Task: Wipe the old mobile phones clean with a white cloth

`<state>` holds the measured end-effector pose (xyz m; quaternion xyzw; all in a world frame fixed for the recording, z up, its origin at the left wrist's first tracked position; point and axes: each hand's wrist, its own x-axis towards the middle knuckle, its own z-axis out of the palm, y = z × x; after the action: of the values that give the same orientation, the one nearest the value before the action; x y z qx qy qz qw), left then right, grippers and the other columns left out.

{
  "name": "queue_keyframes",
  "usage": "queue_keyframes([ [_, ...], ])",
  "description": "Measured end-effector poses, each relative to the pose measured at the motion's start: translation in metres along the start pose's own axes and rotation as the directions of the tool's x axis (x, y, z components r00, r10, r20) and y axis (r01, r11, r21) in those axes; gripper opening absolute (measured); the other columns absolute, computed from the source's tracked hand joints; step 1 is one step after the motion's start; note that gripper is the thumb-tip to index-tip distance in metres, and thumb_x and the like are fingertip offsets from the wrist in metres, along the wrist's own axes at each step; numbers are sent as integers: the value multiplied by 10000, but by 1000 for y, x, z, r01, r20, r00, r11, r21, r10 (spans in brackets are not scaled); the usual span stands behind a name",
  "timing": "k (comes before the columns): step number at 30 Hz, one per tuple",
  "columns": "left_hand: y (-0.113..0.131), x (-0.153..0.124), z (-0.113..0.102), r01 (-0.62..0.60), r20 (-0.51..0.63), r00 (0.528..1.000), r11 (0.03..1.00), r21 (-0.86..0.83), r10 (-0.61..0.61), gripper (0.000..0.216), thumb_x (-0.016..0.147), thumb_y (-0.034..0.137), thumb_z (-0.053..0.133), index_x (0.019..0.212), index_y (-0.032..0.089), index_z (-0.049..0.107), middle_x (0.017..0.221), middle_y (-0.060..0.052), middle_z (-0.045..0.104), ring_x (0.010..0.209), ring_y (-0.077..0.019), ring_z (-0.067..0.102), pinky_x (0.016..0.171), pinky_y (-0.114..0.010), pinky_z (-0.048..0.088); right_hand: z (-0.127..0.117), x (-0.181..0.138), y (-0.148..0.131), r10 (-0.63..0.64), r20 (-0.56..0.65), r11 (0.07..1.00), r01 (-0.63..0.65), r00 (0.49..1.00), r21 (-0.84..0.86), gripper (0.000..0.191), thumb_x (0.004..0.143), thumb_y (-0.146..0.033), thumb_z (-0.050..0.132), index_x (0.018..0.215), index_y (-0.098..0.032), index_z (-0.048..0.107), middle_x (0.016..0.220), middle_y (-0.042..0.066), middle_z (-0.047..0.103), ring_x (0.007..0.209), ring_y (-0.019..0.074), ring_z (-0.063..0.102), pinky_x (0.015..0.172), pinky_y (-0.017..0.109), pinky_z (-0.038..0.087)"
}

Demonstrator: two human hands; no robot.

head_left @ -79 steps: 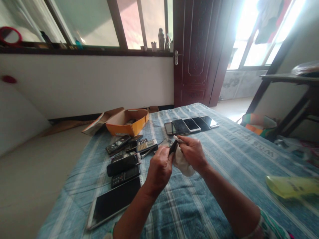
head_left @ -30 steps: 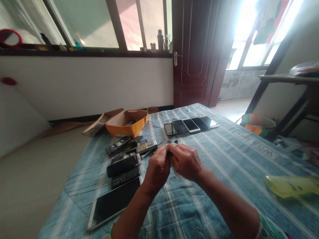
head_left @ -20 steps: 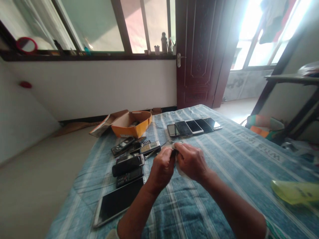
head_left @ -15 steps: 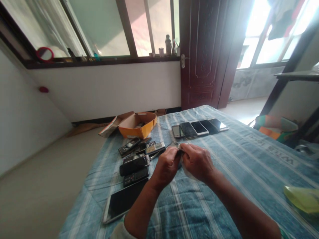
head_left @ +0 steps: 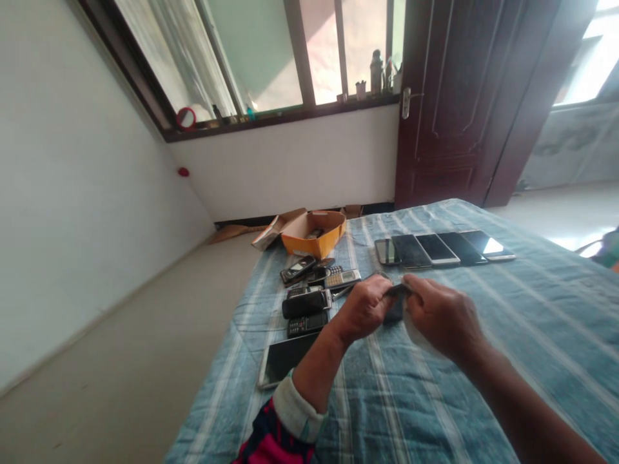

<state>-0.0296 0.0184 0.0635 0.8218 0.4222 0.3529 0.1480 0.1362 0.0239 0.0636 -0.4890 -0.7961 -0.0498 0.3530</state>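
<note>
My left hand [head_left: 365, 306] is closed on a thin dark item [head_left: 397, 290] that looks like a phone, seen nearly edge-on. My right hand [head_left: 442, 316] meets it from the other side, its fingers pinching a thin whitish cloth or tissue [head_left: 422, 335] that hangs below the palm. Just under the hands a dark flat object [head_left: 393, 314] shows, partly hidden by them. Left of my left hand lie several old phones, among them a keypad phone [head_left: 342, 278], a black phone [head_left: 305, 304] and another keypad phone [head_left: 307, 324].
A white-framed tablet [head_left: 285, 361] lies near my left forearm. Beyond the hands, several touchscreen phones stand in a row, including a white one [head_left: 438, 249]. An open orange box [head_left: 314, 243] sits at the bed's far edge. Striped blue cloth [head_left: 387, 412] covers the bed.
The view has swung left, so the scene sits further right. My hands have drawn slightly apart, and the dark item between them shows more clearly.
</note>
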Motion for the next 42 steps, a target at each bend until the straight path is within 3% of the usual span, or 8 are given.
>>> queue_keyframes([
  [4, 0, 0, -1, 49, 0, 999, 999, 8, -49, 137, 874, 166, 483, 785, 142, 585, 781, -44, 589, 755, -157, 559, 705, -252, 444, 1, 3, 13, 83, 35, 994, -80, 996, -77, 235, 774, -162, 457, 854, -211, 672, 703, 17, 664, 545, 143, 542, 519, 265, 230],
  [9, 0, 1, -1, 47, -23, 999, 999, 20, -46, 172, 898, 201, 458, 792, 141, 580, 775, -39, 580, 735, -150, 541, 689, -250, 430, 2, -2, 1, -45, -106, 999, 44, 993, -12, 276, 822, -166, 417, 939, -179, 666, 729, 32, 668, 618, 151, 577, 549, 261, 276],
  [12, 2, 2, 1, 25, -43, 999, 1000, 14, -25, 217, 917, 231, 429, 782, 139, 573, 759, -41, 575, 734, -155, 539, 692, -261, 429, 2, -3, -9, -107, -81, 994, 108, 991, 10, 275, 835, -158, 405, 925, -177, 664, 728, 31, 662, 644, 150, 580, 553, 261, 272],
  [18, 2, 4, 3, 42, -44, 998, 999, 5, -42, 183, 904, 224, 448, 808, 144, 582, 833, -61, 602, 758, -162, 555, 703, -271, 443, 1, 2, -5, 35, -2, 999, -35, 999, -30, 220, 789, -129, 449, 856, -190, 649, 693, 13, 644, 602, 152, 562, 537, 276, 227],
  [24, 2, 5, 2, 32, -65, 997, 999, 11, -32, 188, 895, 215, 448, 796, 144, 591, 758, -40, 591, 736, -158, 553, 695, -268, 446, 5, 0, -10, -76, 17, 997, 75, 997, 36, 186, 801, -141, 446, 850, -184, 620, 720, 13, 634, 650, 145, 564, 560, 267, 248],
  [34, 0, 4, 15, 75, -179, 980, 994, -75, -88, 140, 859, 218, 533, 901, 152, 648, 861, -53, 650, 796, -159, 598, 752, -265, 476, 0, 4, -5, 20, 11, 1000, -20, 1000, 16, 225, 798, -131, 422, 833, -198, 634, 692, 12, 639, 615, 143, 552, 551, 269, 246],
  [42, -2, 1, 19, 76, -178, 980, 995, -69, -87, 171, 864, 257, 524, 808, 149, 644, 830, -62, 652, 794, -171, 597, 753, -275, 474, 1, 5, -4, 50, 15, 999, -50, 999, -7, 217, 802, -134, 437, 854, -195, 639, 696, 13, 640, 616, 142, 555, 543, 267, 238],
])
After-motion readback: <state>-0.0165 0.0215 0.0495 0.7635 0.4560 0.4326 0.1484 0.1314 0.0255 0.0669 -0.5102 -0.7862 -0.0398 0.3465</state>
